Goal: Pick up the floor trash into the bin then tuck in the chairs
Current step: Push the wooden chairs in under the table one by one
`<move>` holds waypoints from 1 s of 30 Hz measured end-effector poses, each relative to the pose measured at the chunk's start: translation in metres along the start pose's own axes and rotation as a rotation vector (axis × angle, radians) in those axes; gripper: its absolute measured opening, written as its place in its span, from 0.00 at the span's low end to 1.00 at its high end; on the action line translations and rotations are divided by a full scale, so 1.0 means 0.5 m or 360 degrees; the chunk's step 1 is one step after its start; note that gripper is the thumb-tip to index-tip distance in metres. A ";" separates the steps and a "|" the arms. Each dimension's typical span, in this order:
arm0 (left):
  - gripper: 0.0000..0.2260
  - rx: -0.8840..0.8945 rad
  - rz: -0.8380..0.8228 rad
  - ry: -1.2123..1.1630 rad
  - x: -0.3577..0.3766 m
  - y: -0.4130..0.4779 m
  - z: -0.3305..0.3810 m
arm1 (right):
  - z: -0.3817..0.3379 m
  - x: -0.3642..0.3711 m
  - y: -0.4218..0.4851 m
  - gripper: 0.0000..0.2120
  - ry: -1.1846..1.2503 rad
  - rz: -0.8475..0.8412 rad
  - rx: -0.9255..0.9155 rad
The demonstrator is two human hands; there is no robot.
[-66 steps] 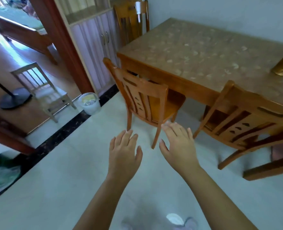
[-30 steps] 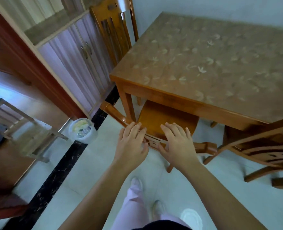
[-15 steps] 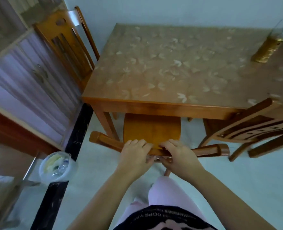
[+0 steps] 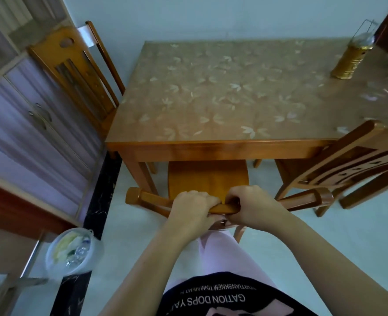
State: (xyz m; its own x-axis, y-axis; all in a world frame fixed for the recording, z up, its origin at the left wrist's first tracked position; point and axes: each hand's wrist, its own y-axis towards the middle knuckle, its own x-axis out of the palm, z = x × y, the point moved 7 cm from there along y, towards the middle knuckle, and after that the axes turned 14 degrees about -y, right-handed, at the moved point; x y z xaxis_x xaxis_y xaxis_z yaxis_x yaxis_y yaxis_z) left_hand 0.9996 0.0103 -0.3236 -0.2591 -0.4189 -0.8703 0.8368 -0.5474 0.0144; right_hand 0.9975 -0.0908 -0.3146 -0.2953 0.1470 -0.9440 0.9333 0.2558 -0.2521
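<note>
the trash step looks done, since the bin (image 4: 73, 249) on the floor at the left holds scraps, so the step in hand is tucking the near chair (image 4: 207, 176). its seat sits partly under the bench (image 4: 211, 148) edge, and the left hand (image 4: 193, 207) and right hand (image 4: 250, 205) grip the middle of its top rail side by side. next, i judge, comes a straight push forward, keeping clear of the bench leg on the left; the chair on the right (image 4: 348, 165) stands angled out and needs the same.
</note>
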 end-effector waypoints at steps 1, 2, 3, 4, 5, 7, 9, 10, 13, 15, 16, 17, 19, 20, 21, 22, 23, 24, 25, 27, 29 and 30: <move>0.13 0.0004 -0.0002 -0.0004 0.000 0.001 -0.001 | 0.001 0.000 0.000 0.13 -0.0003 -0.0002 0.0005; 0.13 0.0007 -0.0007 -0.0007 0.000 0.001 -0.001 | 0.002 0.001 -0.001 0.13 -0.0007 0.0001 0.0009; 0.13 0.0008 -0.0019 -0.0014 0.001 0.002 -0.002 | 0.003 0.002 -0.001 0.14 -0.0018 0.0008 0.0012; 0.13 0.0009 -0.0032 -0.0017 0.002 0.003 -0.002 | 0.003 0.001 -0.002 0.15 -0.0039 0.0015 0.0010; 0.12 0.0009 -0.0048 -0.0017 0.002 0.004 -0.001 | 0.003 0.001 -0.002 0.15 -0.0073 0.0011 -0.0003; 0.13 0.0002 -0.0085 -0.0011 0.005 0.008 -0.002 | 0.000 0.003 0.000 0.16 -0.0152 -0.0019 -0.0052; 0.14 -0.0021 -0.0151 -0.0018 0.006 0.013 -0.002 | 0.002 0.004 0.005 0.17 -0.0169 -0.0053 -0.0111; 0.14 -0.0036 -0.0195 -0.0035 0.006 0.017 -0.003 | 0.006 0.005 0.007 0.17 -0.0141 -0.0069 -0.0142; 0.14 -0.0102 -0.0389 -0.0185 0.007 0.025 -0.012 | 0.027 0.010 0.008 0.15 0.0000 -0.0154 -0.0178; 0.13 -0.0138 -0.0507 -0.0308 0.008 0.027 -0.018 | 0.041 0.017 0.009 0.15 0.0068 -0.0261 -0.0167; 0.12 -0.0162 -0.0556 -0.0354 0.008 0.028 -0.021 | 0.045 0.020 0.011 0.15 0.0096 -0.0313 -0.0165; 0.12 -0.0193 -0.0602 -0.0389 0.009 0.030 -0.025 | 0.047 0.022 0.014 0.15 0.0110 -0.0356 -0.0170; 0.10 -0.0257 -0.0679 -0.0462 0.013 0.036 -0.030 | 0.045 0.025 0.020 0.15 0.0122 -0.0405 -0.0186; 0.09 -0.0289 -0.0710 -0.0505 0.017 0.038 -0.032 | 0.044 0.025 0.022 0.15 0.0148 -0.0412 -0.0181; 0.09 -0.0326 -0.0730 -0.0550 0.020 0.040 -0.032 | 0.044 0.026 0.023 0.14 0.0190 -0.0415 -0.0163; 0.09 -0.0369 -0.0737 -0.0588 0.025 0.042 -0.035 | 0.045 0.028 0.024 0.14 0.0237 -0.0423 -0.0138; 0.09 -0.0413 -0.0739 -0.0616 0.029 0.042 -0.039 | 0.046 0.030 0.024 0.13 0.0273 -0.0439 -0.0113; 0.10 -0.0452 -0.0743 -0.0629 0.034 0.044 -0.042 | 0.046 0.032 0.024 0.13 0.0293 -0.0458 -0.0092; 0.11 -0.0481 -0.0751 -0.0632 0.037 0.044 -0.043 | 0.046 0.034 0.026 0.12 0.0301 -0.0480 -0.0075; 0.12 -0.0518 -0.0781 -0.0634 0.043 0.045 -0.045 | 0.045 0.040 0.028 0.11 0.0293 -0.0525 -0.0060; 0.14 -0.0567 -0.0840 -0.0711 0.049 0.047 -0.045 | 0.045 0.043 0.029 0.10 0.0275 -0.0563 -0.0070; 0.15 -0.0599 -0.0872 -0.0765 0.053 0.047 -0.045 | 0.047 0.042 0.029 0.10 0.0270 -0.0583 -0.0073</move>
State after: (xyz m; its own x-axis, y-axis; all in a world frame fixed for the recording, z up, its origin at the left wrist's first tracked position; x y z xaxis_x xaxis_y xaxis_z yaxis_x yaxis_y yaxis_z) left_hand 1.0236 0.0027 -0.3574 -0.7850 -0.4742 -0.3986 0.6151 -0.5205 -0.5922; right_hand 1.0095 -0.1066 -0.3434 -0.6397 0.1929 -0.7440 0.7511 0.3622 -0.5519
